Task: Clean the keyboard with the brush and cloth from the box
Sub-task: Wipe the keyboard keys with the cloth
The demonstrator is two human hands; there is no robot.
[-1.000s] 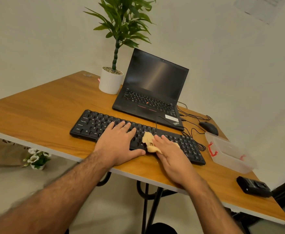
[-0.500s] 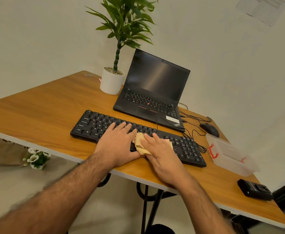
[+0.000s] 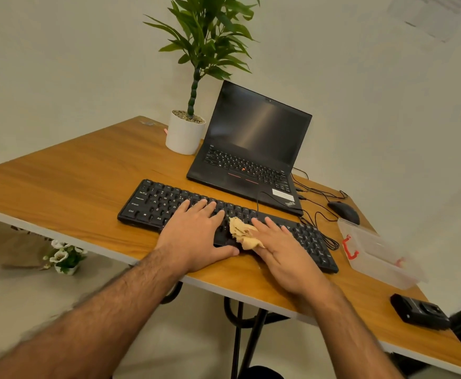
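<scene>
Wiping looks underway: on the black plastic keyboard (image 3: 224,222), the flat right hand (image 3: 281,247) presses the crumpled tan cloth (image 3: 241,232) mid-board, the flat left hand (image 3: 196,233) steadies, no brush visible.

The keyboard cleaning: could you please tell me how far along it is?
Done: the cloth is out of the clear box. In hand: the right hand presses it on the keyboard, steadied by the left hand. Left: remaining keys; no brush is visible.

Keyboard (image 3: 152,203) before laptop (image 3: 247,160).
</scene>
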